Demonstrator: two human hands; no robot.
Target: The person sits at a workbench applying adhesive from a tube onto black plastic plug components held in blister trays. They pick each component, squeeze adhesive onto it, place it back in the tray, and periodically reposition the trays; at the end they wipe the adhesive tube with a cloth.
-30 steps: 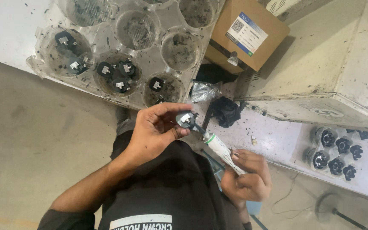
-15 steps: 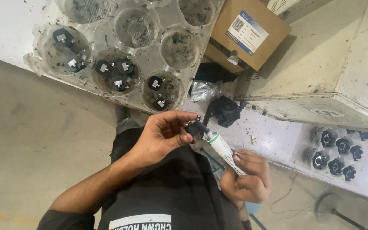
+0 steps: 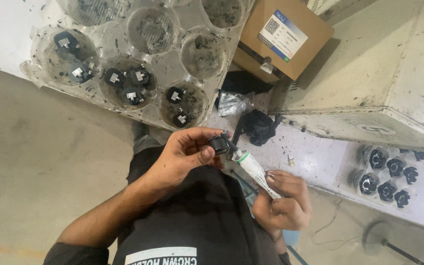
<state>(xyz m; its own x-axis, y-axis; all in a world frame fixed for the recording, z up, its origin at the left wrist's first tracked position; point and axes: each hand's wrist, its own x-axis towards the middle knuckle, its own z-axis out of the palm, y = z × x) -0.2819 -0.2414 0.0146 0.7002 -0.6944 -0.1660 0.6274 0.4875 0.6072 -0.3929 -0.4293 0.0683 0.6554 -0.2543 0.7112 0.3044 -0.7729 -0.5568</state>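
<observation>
Left hand (image 3: 185, 157) grips my black part (image 3: 219, 144), right hand (image 3: 283, 201) grips tube (image 3: 253, 169); white speckled bench (image 3: 320, 157) edge beyond tube, bare floor (image 3: 40, 162) left

Clear tray (image 3: 50, 81) cut by top edge; small black part (image 3: 219, 144) half hidden by left hand (image 3: 185, 157) fingers.
</observation>
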